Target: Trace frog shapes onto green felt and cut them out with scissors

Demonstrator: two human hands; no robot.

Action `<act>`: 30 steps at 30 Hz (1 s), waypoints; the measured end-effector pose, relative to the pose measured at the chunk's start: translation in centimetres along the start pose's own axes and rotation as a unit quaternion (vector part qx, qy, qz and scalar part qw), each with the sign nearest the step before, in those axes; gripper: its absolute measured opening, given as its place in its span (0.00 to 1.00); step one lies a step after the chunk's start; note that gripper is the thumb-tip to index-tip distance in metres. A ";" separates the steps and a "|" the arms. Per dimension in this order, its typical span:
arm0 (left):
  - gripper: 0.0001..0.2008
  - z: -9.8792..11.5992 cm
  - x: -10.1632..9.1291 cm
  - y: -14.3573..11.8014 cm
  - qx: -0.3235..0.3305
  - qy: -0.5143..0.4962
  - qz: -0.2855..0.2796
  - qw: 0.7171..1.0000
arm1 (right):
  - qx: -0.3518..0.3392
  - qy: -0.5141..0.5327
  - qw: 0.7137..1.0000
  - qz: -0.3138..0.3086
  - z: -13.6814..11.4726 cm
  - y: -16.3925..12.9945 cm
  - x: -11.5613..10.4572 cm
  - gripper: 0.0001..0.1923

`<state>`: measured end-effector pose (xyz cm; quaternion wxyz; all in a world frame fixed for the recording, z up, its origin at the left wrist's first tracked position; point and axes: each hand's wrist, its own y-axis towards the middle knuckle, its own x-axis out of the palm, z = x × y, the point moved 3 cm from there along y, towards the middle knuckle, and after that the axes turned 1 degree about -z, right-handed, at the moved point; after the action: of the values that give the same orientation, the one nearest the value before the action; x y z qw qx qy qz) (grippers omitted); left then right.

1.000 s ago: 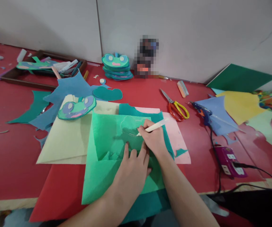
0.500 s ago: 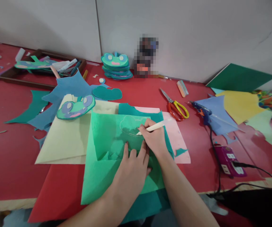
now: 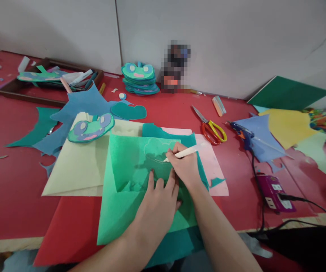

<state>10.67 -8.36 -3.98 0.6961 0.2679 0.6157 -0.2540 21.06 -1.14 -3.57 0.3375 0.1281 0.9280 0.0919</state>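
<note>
Barely anything's moved: right hand [image 3: 184,166] still pinching the white pencil [image 3: 183,153], tracing on the green sheet [image 3: 129,162], left hand [image 3: 159,204] still flat beside it, holding nothing.

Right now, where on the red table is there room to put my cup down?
Bare red table lies left of the pale yellow sheet. Another bare strip runs between the frog stack and the scissors. The middle is crowded: both hands, left hand and right hand, work on the green sheet. The glue gun and its cord crowd the right.
</note>
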 end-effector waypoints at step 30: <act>0.23 0.0 0.0 0.0 0.001 0.003 0.011 1.000 | 0.053 0.152 0.985 -0.065 -0.2 0.0 0.5 0.18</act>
<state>10.62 -8.37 -4.00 0.6966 0.2766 0.6144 -0.2463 20.62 -1.02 -3.71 0.1900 0.0703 0.9785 0.0387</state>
